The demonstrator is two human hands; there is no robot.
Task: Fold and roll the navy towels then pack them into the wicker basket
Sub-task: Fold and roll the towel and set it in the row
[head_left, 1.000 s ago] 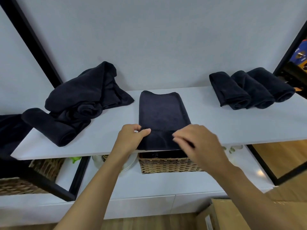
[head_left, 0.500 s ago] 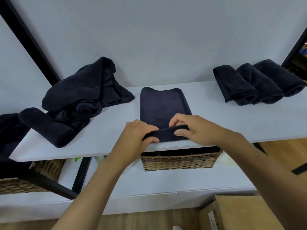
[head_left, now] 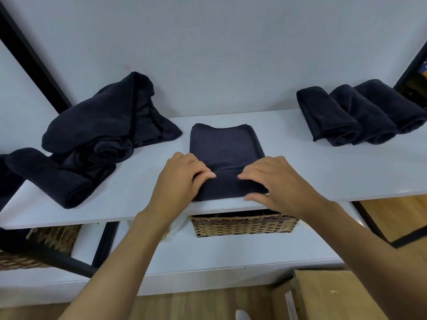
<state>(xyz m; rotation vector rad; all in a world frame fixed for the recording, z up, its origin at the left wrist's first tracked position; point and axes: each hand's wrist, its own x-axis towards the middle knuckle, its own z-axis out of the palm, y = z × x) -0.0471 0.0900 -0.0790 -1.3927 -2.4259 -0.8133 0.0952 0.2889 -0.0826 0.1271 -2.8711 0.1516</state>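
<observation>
Now the folded navy towel (head_left: 225, 146) lies at the near edge of the bench (head_left: 323, 172), above the wicker basket (head_left: 245, 226). The left hand (head_left: 182, 179) and right hand (head_left: 279, 181) each close their grip on its rolled near end, fingers curled over it.

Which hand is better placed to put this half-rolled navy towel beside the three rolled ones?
Probably the right hand: it grips the half-rolled navy towel on the side nearest the three rolled navy towels; the left hand is farther.
</observation>
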